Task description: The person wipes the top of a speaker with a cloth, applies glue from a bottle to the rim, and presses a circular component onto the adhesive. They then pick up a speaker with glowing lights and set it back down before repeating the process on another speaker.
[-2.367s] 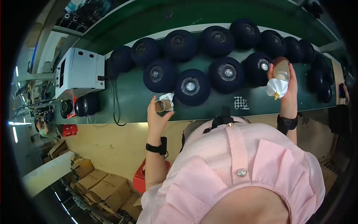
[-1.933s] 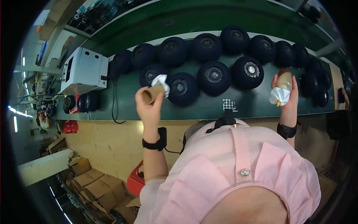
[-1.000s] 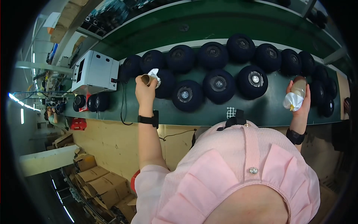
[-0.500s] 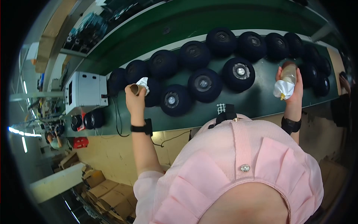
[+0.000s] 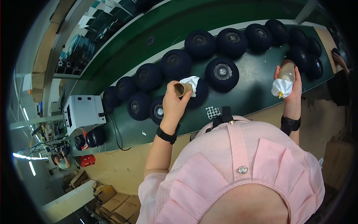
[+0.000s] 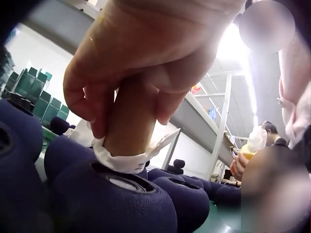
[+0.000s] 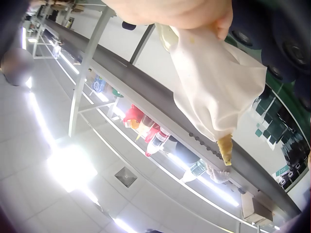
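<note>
L hand (image 5: 174, 106) w/ tube (image 6: 130, 121), ball below (image 5: 200, 95) part-hid., R hand (image 5: 294, 86) w/ bottle (image 5: 287, 71)

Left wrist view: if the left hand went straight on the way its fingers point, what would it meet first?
Probably the dark blue round piece just below the left hand, met by the white cloth round the end of the held brown tube. Whether they already touch is unclear.

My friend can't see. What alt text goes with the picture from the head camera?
Seen from above, a left hand holds a brown tube with white material at one end, near dark round objects on a green table; the right hand holds a clear bottle with a white wrap and yellow tip. A pink top shows below, a white machine at left.
</note>
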